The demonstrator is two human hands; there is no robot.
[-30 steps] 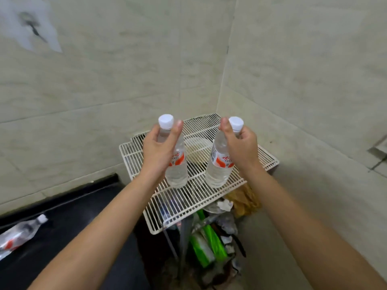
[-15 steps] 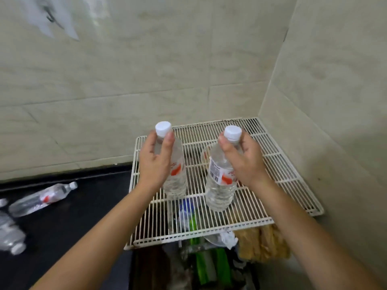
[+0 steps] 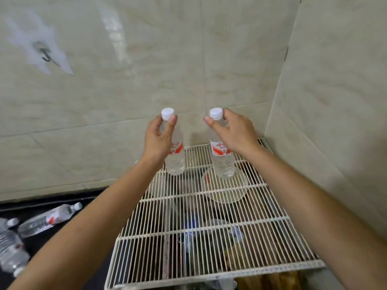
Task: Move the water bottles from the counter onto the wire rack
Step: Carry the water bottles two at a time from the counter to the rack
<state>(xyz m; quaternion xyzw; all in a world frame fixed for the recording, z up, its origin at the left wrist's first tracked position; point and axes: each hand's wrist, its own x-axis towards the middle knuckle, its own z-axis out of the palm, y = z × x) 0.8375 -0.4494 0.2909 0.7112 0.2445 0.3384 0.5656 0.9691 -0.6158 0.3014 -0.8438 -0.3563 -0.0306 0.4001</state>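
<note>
Left hand (image 3: 159, 137) gripping left bottle (image 3: 174, 158), right hand (image 3: 232, 132) gripping right bottle (image 3: 223, 162), both upright at wire rack's (image 3: 209, 237) far end. More bottles (image 3: 48, 218) lying on bench (image 3: 52, 237), left.

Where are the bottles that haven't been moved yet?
In the head view, they lie on the dark counter at lower left: one bottle on its side, another nearer the edge.

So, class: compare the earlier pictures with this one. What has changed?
Both bottles moved toward the back of the wire rack and stand there. The left hand and right hand slid up toward the caps, loosening. Bottles remain lying on the counter.
</note>
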